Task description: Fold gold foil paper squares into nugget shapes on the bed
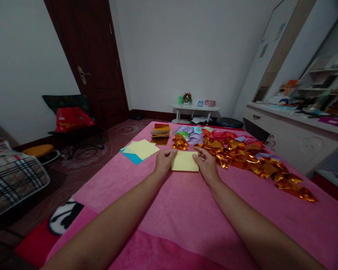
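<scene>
Between my two hands is a pale yellow sheet of paper (pixel 185 162), a wide rectangle that looks folded, just over the pink cloth (pixel 169 202). My left hand (pixel 165 160) pinches its left edge, thumb on top. At the right edge my right hand (pixel 205 162) grips it with the thumb on the face and the fingers behind. To the left lie loose yellow sheets (pixel 143 149) over a blue sheet (pixel 133 158). Beyond my left hand sits a stack of gold foil sheets (pixel 161 134). Folded gold foil pieces (pixel 242 152) spread to the right, with folded coloured paper pieces (pixel 190 132) behind them.
A cluttered white dresser (pixel 293 127) stands along the right. At the far wall is a small white table (pixel 195 107) with a plant (pixel 187 98). On the left are a folding chair with a red bag (pixel 73 119), a yellow stool (pixel 38 150) and a plaid item (pixel 15 174).
</scene>
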